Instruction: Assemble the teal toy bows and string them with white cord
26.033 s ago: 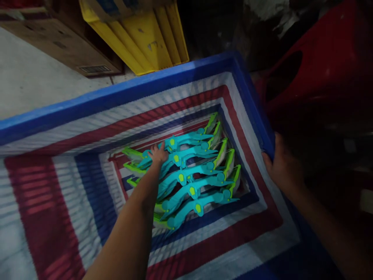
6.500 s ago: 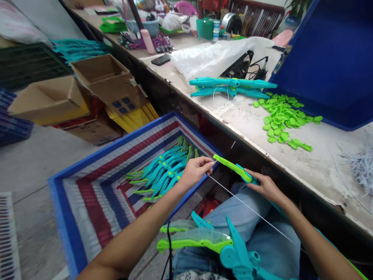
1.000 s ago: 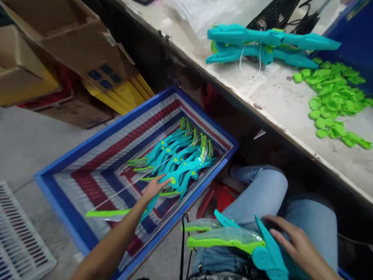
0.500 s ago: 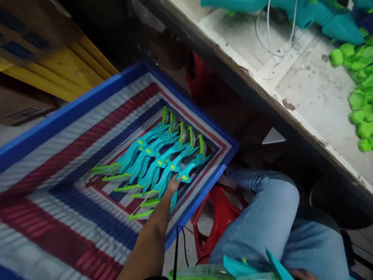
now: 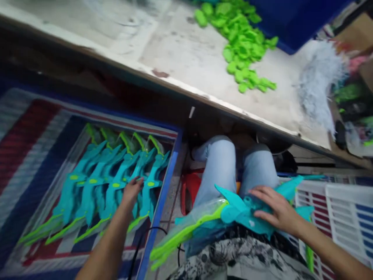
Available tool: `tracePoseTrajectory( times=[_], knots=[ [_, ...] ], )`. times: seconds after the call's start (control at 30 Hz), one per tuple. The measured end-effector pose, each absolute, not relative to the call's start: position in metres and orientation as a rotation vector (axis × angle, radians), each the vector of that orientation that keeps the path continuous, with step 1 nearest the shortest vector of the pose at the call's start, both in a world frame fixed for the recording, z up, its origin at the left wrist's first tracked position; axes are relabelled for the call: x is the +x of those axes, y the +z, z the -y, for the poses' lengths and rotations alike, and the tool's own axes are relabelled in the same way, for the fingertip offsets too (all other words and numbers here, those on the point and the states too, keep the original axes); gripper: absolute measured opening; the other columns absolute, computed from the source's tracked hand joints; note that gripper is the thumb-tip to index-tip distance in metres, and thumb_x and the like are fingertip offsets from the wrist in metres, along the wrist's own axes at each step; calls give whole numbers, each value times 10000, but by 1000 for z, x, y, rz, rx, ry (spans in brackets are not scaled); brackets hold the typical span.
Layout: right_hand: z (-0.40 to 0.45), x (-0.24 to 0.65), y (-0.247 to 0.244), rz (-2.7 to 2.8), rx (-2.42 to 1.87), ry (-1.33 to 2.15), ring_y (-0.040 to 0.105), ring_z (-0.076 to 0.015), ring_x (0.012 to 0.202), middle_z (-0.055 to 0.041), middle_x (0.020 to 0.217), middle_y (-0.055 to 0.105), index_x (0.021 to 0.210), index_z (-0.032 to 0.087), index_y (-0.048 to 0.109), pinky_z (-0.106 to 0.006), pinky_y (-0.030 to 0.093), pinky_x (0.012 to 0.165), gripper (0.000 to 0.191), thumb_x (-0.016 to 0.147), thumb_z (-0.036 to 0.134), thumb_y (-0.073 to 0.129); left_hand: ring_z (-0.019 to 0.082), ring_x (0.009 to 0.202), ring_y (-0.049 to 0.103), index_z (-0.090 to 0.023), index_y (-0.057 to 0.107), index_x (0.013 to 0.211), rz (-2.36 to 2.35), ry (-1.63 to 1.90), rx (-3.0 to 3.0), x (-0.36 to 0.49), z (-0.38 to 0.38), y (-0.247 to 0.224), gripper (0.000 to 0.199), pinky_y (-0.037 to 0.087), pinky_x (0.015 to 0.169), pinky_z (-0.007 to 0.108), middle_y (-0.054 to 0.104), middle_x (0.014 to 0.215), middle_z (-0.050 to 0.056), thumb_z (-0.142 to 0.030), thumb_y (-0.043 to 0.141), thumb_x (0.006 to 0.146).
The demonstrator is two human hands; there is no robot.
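Several teal toys with lime-green-edged clear wings (image 5: pixel 116 186) lie in rows inside the blue-rimmed crate (image 5: pixel 171 171) on the left. Over these toys is my left hand (image 5: pixel 133 189), its fingers bent at one of the teal bodies; whether it grips anything is hard to see. Across my lap rests another teal toy (image 5: pixel 233 210) with a long green-edged wing pointing lower left. My right hand (image 5: pixel 269 206) lies on this toy's body, thumb and fingers around it.
A worktop (image 5: pixel 186 58) with a chipped edge runs across the top, bearing a heap of lime-green pieces (image 5: pixel 241 42) and a dark blue bin (image 5: pixel 294 23). A white slatted crate (image 5: pixel 344 206) stands at the right, and a red stool (image 5: pixel 189 190) is beneath me.
The view has swung to the right. My right hand and the toy on my lap now show more fully. My left hand is still over the toys in the crate.
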State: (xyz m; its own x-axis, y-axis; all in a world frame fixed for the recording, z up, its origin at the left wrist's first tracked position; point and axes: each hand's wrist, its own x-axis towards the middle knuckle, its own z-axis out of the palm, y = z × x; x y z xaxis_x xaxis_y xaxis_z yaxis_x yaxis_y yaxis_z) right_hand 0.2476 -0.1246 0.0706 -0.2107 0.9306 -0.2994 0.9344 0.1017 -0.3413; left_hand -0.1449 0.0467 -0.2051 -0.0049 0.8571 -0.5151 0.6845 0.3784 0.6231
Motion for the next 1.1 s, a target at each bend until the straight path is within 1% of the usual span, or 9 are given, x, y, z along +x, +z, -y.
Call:
tracePoseTrajectory(
  times=[0.13,0.23,0.33,0.43,0.57,0.7,0.8,0.93,1.1],
  knots=[
    [179,276,79,-2320,2064,-482,614,-250,937,-134,1037,638,1230,197,578,-395,530,796,449,873,468,559,237,941,669,-183,620,1079,-1770,360,1405,-134,-67,-85,391,552,836,393,730,933,33,-438,501,808],
    [220,291,67,-2244,2054,-515,562,-307,1086,-160,1244,541,1321,222,502,-449,519,855,630,770,459,692,238,1036,636,-245,616,1129,-1554,454,1753,-95,-46,17,462,497,946,399,703,1076,17,-534,509,785],
    [246,299,47,-2221,2124,-593,469,-335,1240,-160,1424,377,1447,263,318,-467,491,947,860,716,349,762,251,1154,573,-252,524,1270,-1081,342,2149,-32,5,74,576,462,994,402,607,1276,49,-562,535,785],
    [268,302,30,-2269,2174,-651,406,-344,1307,-159,1483,281,1497,292,165,-474,464,992,990,709,272,763,302,1190,543,-234,381,1414,-837,11,2415,22,56,73,718,471,962,427,551,1339,109,-400,614,756],
    [286,310,35,-2338,2238,-600,526,-293,1178,-161,1351,425,1514,267,88,-421,516,907,949,755,118,639,274,1064,631,-309,268,1478,-942,-269,2365,40,74,52,810,518,826,314,616,1264,51,-208,543,722],
    [249,329,77,-2505,2222,-314,561,-273,1003,-116,1108,592,1486,228,267,-456,510,850,738,804,112,527,261,1077,630,-301,312,1458,-1058,15,2242,28,41,60,790,523,792,268,613,1276,3,-338,555,707],
    [187,349,96,-2630,2218,-5,519,-273,1075,-119,1150,607,1397,181,436,-516,419,984,574,828,102,457,264,1064,633,-234,328,1448,-1185,239,2188,27,5,65,804,520,795,277,688,1108,23,-428,557,702],
    [122,369,75,-2761,2081,16,523,-239,1115,-98,1122,653,1178,145,618,-502,302,1111,394,817,86,470,288,1042,641,-242,371,1415,-1303,313,2176,27,-33,40,794,513,808,304,702,1049,32,-464,561,677],
    [115,406,43,-2140,3026,111,587,-241,1021,-129,1044,685,1007,135,682,-424,432,975,273,904,246,455,312,1081,623,-229,362,1410,-1271,193,2170,16,-55,-5,783,515,795,323,685,1103,73,-465,545,686]
  ],
)
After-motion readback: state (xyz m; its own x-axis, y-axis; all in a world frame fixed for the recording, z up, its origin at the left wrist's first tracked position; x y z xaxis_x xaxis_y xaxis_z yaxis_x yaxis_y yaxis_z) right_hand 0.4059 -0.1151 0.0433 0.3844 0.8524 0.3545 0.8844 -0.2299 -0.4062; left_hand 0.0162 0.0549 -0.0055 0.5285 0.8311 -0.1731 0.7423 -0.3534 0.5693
